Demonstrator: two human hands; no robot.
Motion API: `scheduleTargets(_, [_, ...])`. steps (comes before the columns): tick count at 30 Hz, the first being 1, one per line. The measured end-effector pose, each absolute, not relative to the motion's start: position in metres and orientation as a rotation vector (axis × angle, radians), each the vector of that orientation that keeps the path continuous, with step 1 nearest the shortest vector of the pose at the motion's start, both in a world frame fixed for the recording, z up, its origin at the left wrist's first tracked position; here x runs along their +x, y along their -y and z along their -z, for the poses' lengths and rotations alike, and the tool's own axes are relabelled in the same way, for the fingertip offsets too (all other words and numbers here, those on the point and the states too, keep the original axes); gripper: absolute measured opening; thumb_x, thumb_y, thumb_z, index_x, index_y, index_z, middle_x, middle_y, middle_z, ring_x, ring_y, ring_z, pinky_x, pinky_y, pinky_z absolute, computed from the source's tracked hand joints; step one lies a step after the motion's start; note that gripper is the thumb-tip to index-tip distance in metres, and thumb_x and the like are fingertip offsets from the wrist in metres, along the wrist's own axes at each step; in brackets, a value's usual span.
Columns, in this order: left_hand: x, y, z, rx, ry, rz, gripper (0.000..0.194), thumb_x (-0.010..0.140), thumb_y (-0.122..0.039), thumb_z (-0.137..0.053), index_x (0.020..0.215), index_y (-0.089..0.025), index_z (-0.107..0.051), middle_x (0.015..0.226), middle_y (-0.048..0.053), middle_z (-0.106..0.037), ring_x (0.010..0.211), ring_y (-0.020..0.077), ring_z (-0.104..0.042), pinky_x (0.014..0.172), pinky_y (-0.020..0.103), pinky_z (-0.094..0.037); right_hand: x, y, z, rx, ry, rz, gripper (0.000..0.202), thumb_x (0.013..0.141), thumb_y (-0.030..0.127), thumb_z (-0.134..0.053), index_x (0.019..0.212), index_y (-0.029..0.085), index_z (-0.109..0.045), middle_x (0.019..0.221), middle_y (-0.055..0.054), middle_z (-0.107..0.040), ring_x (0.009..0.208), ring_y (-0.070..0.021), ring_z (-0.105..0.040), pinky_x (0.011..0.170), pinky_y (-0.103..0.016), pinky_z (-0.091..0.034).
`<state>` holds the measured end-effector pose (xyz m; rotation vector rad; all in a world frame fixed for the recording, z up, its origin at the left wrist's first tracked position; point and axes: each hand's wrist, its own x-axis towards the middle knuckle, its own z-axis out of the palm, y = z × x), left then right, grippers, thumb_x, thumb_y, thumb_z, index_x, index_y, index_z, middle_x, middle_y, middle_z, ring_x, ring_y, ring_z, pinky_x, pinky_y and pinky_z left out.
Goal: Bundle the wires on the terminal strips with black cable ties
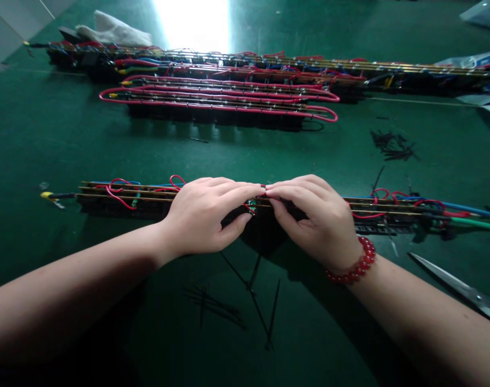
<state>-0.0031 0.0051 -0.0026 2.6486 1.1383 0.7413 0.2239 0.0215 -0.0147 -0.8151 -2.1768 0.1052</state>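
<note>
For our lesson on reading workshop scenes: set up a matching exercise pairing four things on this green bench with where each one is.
Things:
1. scissors
2. bead bracelet
3. white cloth
4. loose cable ties

Places:
A. far left, behind the stacked wired strips
B. on the table, just in front of both hands
C. on the wrist of the right hand
D. near right edge

The left hand and the right one meet on the near wired strip.

Pairs: 1-D, 2-C, 3-A, 4-B

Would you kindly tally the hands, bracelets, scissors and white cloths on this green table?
Hands: 2 (left hand, right hand)
Bracelets: 1 (red bead bracelet)
Scissors: 1 (scissors)
White cloths: 1 (white cloth)
Total: 5
</note>
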Motion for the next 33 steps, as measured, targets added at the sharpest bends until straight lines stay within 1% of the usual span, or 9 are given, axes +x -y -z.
scheduleTargets(6, [-0.0028,-0.0051,0.0014,2.651,-1.131,-0.738,0.035,0.091,-0.028,-0.058,0.125,-0.021,-0.064,0.123,0.005,-0.074,0.109,0.0235,-0.071,0.094,0.039,-0.055,0.2248,-0.0216,0.0151,-0.806,2.204,-0.113,0.022,0.089,0.012,-0.064,0.105,0.023,-0.074,0.103,-0.007,-0.08,0.088,-0.0221,-0.073,0.08,-0.041,-0.061])
scheduleTargets(11, [-0.0036,-0.0061,0.0034,2.722,-1.097,-0.724,0.03,0.095,-0.027,-0.056,0.122,-0.026,-0.068,0.13,0.002,-0.071,0.111,0.0222,-0.07,0.095,0.038,-0.054,0.2253,-0.0214,0.0151,-0.8,2.207,-0.111,0.022,0.088,0.012,-0.065,0.106,0.021,-0.075,0.103,-0.008,-0.08,0.088,-0.0222,-0.072,0.081,-0.041,-0.061])
scheduleTargets(15, [-0.0038,-0.0064,0.0038,2.757,-1.1,-0.712,0.03,0.096,-0.031,-0.056,0.124,-0.028,-0.068,0.13,0.002,-0.071,0.111,0.0219,-0.07,0.093,0.037,-0.054,0.2256,-0.0216,0.0148,-0.8,2.216,-0.105,0.023,0.089,0.013,-0.064,0.107,0.021,-0.075,0.104,-0.008,-0.08,0.089,-0.0223,-0.072,0.081,-0.041,-0.061])
scheduleTargets(18, [-0.0032,-0.0061,0.0036,2.756,-1.107,-0.706,0.031,0.097,-0.034,-0.056,0.124,-0.027,-0.069,0.129,0.004,-0.071,0.11,0.0218,-0.07,0.093,0.036,-0.054,0.2255,-0.0214,0.0138,-0.82,2.23,-0.12,0.024,0.089,0.013,-0.063,0.107,0.024,-0.076,0.105,-0.006,-0.08,0.089,-0.0218,-0.072,0.08,-0.04,-0.061])
scheduleTargets(22, [-0.0027,-0.0061,0.0044,2.749,-1.109,-0.721,0.03,0.097,-0.035,-0.056,0.123,-0.024,-0.069,0.128,0.005,-0.071,0.11,0.0219,-0.07,0.093,0.036,-0.055,0.225,-0.0212,0.0137,-0.812,2.233,-0.122,0.023,0.089,0.014,-0.063,0.107,0.023,-0.075,0.105,-0.007,-0.08,0.089,-0.0221,-0.072,0.081,-0.041,-0.061])
scheduleTargets(29, [-0.0034,-0.0068,0.0052,2.746,-1.094,-0.738,0.032,0.096,-0.035,-0.058,0.125,-0.024,-0.068,0.13,0.004,-0.071,0.11,0.0233,-0.071,0.092,0.039,-0.056,0.2238,-0.0202,0.0141,-0.836,2.196,-0.108,0.013,0.088,0.013,-0.066,0.099,0.02,-0.071,0.098,-0.008,-0.078,0.088,-0.0222,-0.071,0.081,-0.04,-0.06])
scheduleTargets(33, [-0.0034,-0.0063,0.0039,2.735,-1.09,-0.736,0.033,0.095,-0.035,-0.059,0.125,-0.023,-0.068,0.13,0.005,-0.071,0.112,0.0239,-0.07,0.093,0.04,-0.056,0.2242,-0.0195,0.0136,-0.859,2.186,-0.122,0.011,0.089,0.015,-0.065,0.097,0.021,-0.069,0.097,-0.008,-0.077,0.089,-0.0219,-0.071,0.081,-0.039,-0.059])
